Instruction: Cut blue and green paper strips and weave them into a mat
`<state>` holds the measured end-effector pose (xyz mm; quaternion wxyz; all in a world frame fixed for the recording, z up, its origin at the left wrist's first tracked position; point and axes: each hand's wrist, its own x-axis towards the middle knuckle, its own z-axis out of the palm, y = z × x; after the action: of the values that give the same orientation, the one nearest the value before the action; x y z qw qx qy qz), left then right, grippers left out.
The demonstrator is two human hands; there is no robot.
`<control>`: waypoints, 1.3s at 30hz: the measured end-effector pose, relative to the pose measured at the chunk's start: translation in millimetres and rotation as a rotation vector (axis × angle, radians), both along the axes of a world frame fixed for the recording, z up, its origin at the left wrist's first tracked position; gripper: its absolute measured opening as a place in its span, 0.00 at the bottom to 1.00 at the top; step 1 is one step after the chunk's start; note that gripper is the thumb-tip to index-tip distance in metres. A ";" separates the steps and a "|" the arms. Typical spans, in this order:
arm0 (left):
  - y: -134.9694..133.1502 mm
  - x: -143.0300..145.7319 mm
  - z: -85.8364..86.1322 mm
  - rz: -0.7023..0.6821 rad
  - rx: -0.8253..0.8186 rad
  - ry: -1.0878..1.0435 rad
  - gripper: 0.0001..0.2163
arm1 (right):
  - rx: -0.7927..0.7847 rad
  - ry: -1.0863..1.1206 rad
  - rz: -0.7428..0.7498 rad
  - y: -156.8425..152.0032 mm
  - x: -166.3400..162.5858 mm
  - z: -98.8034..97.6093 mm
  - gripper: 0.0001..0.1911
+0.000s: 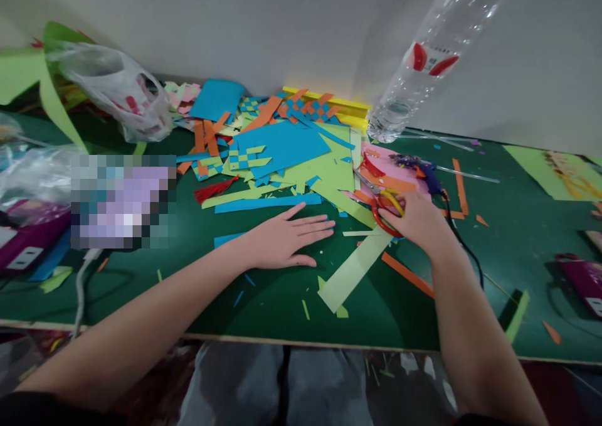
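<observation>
My left hand [286, 238] lies flat on the green table, palm down with fingers stretched toward the right. A blue paper strip [228, 240] shows partly from beneath that wrist; another blue strip [268, 203] lies just beyond the fingers. My right hand [416, 222] has its fingers round the red and yellow handles of a pair of scissors [371, 186]. The blades point away and to the left, over coloured paper scraps. Close below them lies a pale green strip [355, 272]. Behind my right hand is a blue glue gun [426, 172] with a black cord.
Blue sheets [282, 147], green sheets and woven paper pieces pile up against the wall, near a red tassel [216, 189]. A clear plastic bottle [423, 68] stands at the back right. At left are a plastic bag [117, 93] and a blurred-out device [125, 203] with a cable.
</observation>
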<state>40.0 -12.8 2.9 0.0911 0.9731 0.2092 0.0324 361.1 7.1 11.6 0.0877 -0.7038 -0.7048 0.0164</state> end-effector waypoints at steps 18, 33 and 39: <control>23.7 -35.7 0.4 0.252 0.213 -0.033 0.29 | 0.266 0.269 -0.119 -12.0 6.6 30.4 0.28; 21.1 -27.7 -1.9 0.212 0.065 -0.085 0.29 | -0.180 0.183 0.489 -18.0 -5.5 30.9 0.29; 21.6 -27.3 -1.1 0.200 0.022 -0.066 0.26 | -0.203 0.204 0.511 -18.6 -4.3 31.0 0.29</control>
<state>12.7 8.8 1.8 0.0838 0.9467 0.3017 0.0757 356.8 -11.5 42.5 0.0802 -0.5035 -0.8415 0.1788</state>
